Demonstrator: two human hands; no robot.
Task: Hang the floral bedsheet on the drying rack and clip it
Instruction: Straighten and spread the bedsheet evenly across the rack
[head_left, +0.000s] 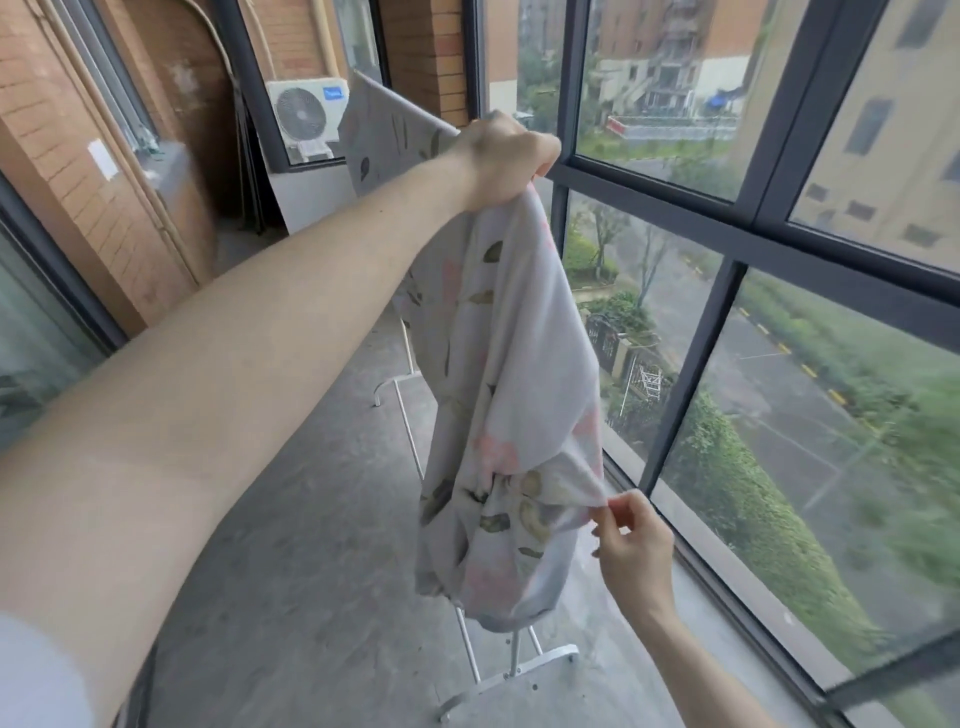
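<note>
The left hand (506, 161) is up high with its fingers curled tight around a bunch of the sheet (511, 395). The arm reaches far out from the bottom left corner. The right hand (631, 540) is down low. Its thumb and finger pinch a small corner of the sheet and pull it a little to the side.

The sheet is pale grey with pink flowers and green leaves. It hangs down in a long bunch from the left hand, and its bottom end sags like a bag. Behind the left hand, more of the sheet stretches flat and tight toward the back.

The white rack (506, 670) stands on the grey floor (291, 545), right under the sheet. Its legs and feet show below the cloth.

Big windows (748, 228) with dark frames run along the right side. A white air unit (306, 117) sits at the back, near a brick wall (62, 135).
</note>
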